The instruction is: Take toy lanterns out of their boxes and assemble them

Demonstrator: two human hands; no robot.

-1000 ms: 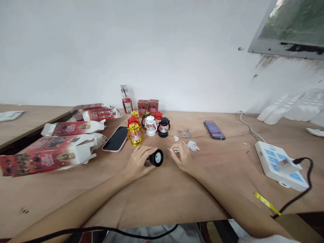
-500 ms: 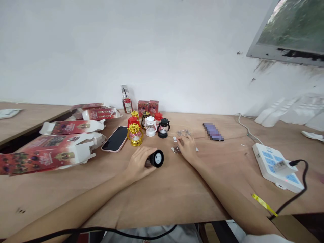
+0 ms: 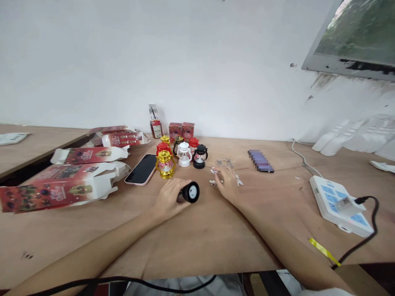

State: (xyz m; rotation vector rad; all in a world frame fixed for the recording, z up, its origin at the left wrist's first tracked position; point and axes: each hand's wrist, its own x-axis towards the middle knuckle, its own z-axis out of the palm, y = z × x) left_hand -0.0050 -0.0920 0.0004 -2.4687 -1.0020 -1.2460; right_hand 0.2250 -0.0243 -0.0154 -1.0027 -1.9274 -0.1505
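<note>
My left hand [image 3: 168,199] is wrapped round a black mini lantern [image 3: 191,192], tipped on its side so its round base with a white centre faces me. On the table, my right hand [image 3: 228,184] has its thumb and fingers apart. Its fingertips are at a small white piece [image 3: 213,171]; whether they grip it is too small to tell. Below them lie several tiny metal parts [image 3: 213,183], partly hidden by the hand. Just beyond are thin wire pieces [image 3: 225,163]. Several mini lanterns stand upright beyond my left hand, among them a gold one [image 3: 166,165], a white one [image 3: 184,155] and a black one [image 3: 200,157].
A phone [image 3: 141,169] lies left of the lanterns, and another phone [image 3: 261,160] lies to the right. Opened red boxes [image 3: 61,187] spread across the left side. A bottle [image 3: 156,125] and small red boxes [image 3: 187,130] stand behind. At right is a power strip [image 3: 339,205].
My right hand has shifted slightly, its thumb now further from the fingers. The small white piece at its fingertips looks flatter or turned. My left hand and its lantern stay nearly still.
</note>
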